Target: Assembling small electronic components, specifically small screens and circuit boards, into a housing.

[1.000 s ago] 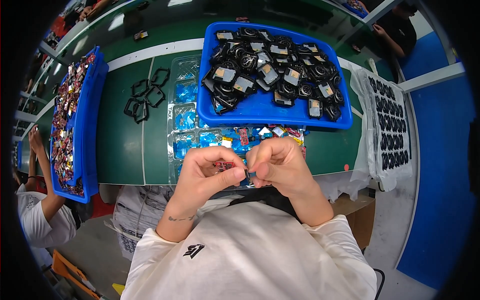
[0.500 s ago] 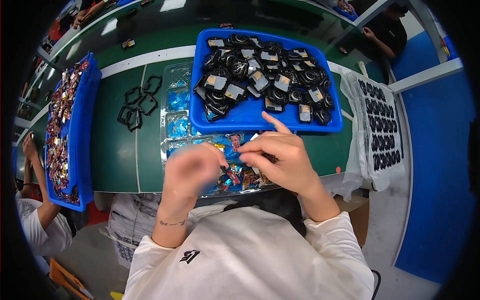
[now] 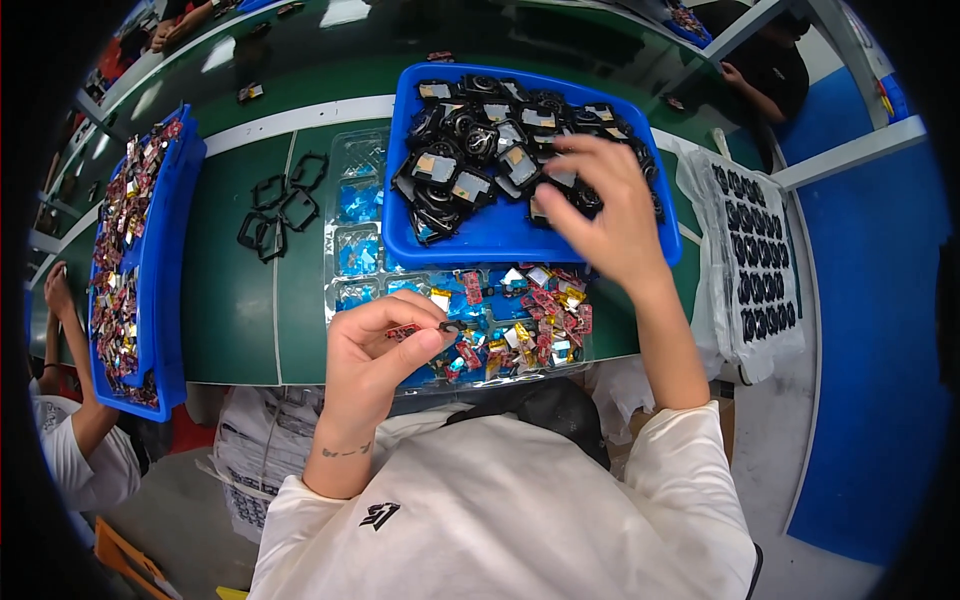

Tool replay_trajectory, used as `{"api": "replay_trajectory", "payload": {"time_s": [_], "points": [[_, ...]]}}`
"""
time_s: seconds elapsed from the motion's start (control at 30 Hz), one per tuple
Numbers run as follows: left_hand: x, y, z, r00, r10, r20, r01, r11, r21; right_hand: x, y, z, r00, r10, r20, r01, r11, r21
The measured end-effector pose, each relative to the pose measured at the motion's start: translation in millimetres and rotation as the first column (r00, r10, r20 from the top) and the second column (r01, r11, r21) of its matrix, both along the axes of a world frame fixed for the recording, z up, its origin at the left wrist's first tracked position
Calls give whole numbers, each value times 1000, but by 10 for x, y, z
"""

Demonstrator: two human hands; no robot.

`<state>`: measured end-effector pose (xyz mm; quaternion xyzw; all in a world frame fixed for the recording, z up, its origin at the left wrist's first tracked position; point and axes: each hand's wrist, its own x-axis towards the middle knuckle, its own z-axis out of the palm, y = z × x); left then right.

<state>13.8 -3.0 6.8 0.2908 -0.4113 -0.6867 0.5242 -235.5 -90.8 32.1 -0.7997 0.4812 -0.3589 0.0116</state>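
Right hand (image 3: 612, 215), spread and seemingly empty, hangs over black casings (image 3: 518, 166) in a blue tray (image 3: 480, 248); left hand (image 3: 368, 352), nearer the body, pinches a red board (image 3: 403, 331).

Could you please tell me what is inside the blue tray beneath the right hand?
The blue tray holds heaped black casings, many with pale rectangular panels. Lower casings are covered by those above, and the right hand hides part of the heap.
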Motion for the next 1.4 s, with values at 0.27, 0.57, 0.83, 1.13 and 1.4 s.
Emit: {"api": "replay_trajectory", "payload": {"time_s": [0.27, 0.57, 0.83, 1.13, 1.4], "points": [[-27, -62, 28, 967, 119, 226, -49, 954, -294, -137, -12, -72, 973, -228, 31, 223, 969, 101], [-245, -232, 135, 838, 332, 434, -121, 887, -445, 478, 706, 16, 603, -147, 784, -370, 819, 438], [-236, -234, 125, 752, 390, 531, -136, 881, -454, 627, 801, -7, 682, -60, 729, -375, 827, 419], [-248, -227, 103, 804, 328, 495, -166, 924, -344, 647, 813, -72, 731, -63, 679, -300, 864, 404], [-279, -221, 100, 744, 404, 532, -205, 896, -393, 709, 796, -121, 735, -35, 677, -215, 935, 282]]}}
